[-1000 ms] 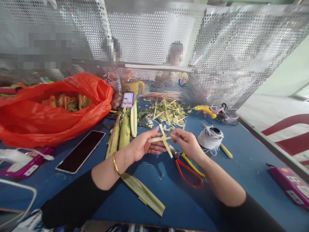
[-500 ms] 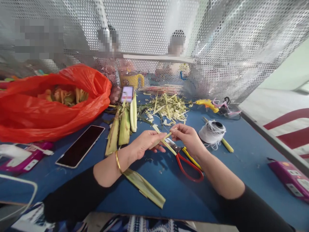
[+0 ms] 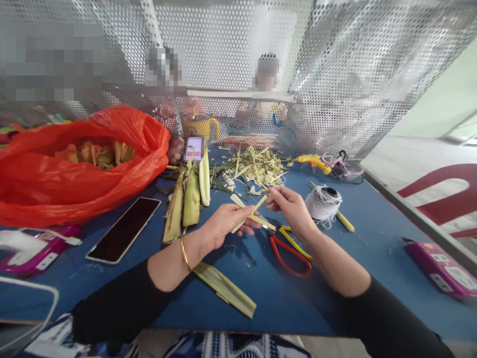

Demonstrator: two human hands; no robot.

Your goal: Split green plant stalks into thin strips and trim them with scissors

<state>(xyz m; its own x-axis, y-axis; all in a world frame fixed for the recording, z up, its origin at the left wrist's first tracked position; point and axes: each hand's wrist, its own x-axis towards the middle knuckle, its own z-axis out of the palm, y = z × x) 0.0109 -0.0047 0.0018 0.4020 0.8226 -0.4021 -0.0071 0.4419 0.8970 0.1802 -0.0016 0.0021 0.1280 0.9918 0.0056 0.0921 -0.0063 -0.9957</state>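
My left hand (image 3: 223, 226) pinches two crossed pale green husk strips (image 3: 250, 213) at their crossing, above the blue table (image 3: 261, 293). The fingers of my right hand (image 3: 288, 204) are closed on the upper end of one strip. Red-handled scissors (image 3: 288, 251) lie on the table just under my right wrist. A long husk leaf (image 3: 225, 288) rests beneath my left forearm.
An orange plastic bag (image 3: 80, 169) of husks sits at left, a phone (image 3: 124, 228) beside it. Corn husks (image 3: 188, 196), a pile of scraps (image 3: 255, 169), a white string spool (image 3: 322, 204), a yellow glue gun (image 3: 315, 161) and pink boxes (image 3: 441, 268) lie around. Perforated metal screens (image 3: 335, 74) close the back.
The crossed strips have turned in my hands, from a flat cross to a slanted one. My right hand has shifted up to one strip's end. The view drifted slightly.
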